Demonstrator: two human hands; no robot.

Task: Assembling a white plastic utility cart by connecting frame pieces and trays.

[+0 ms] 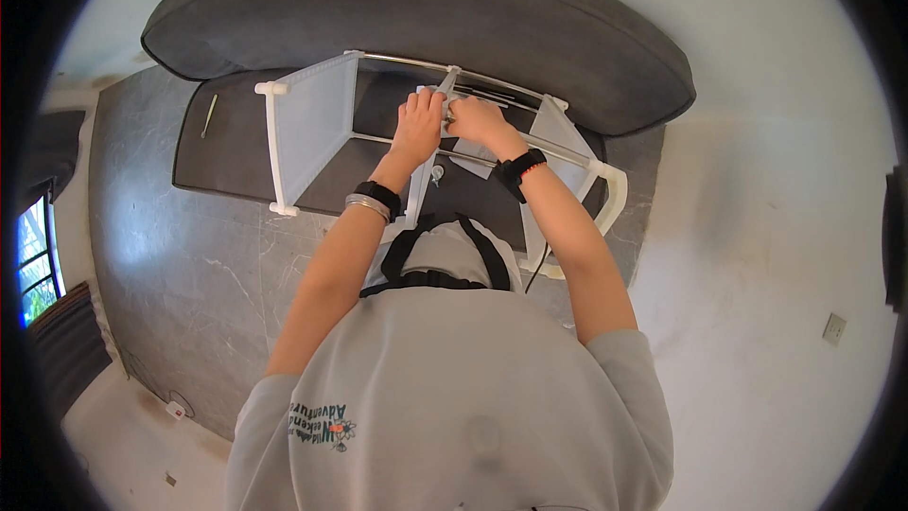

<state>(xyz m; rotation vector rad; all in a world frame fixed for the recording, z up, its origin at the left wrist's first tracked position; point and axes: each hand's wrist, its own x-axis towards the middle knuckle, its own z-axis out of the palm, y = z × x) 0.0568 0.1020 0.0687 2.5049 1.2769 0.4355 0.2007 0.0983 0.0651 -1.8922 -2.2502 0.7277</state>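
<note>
A white rack [312, 123] of several panels joined by metal rods lies on its side on the dark grey sofa seat [222, 156]. Its middle panel [419, 194] stands edge-up in front of me. My left hand [419, 128] curls its fingers over the upper part of this panel from the left. On the panel's other side my right hand [478, 123] is closed, fingertips against the same spot; whatever they pinch is hidden. A small whitish round piece [437, 173] sits beside the middle panel, below my hands.
A slim pale tool [209, 116] lies at the seat's left end. The padded backrest [416, 5] rises behind the rack. Right of the middle panel is a white sheet [473, 157]. Grey marbled tile floor [189, 274] extends to the left, with a white wall [747, 227] on the right.
</note>
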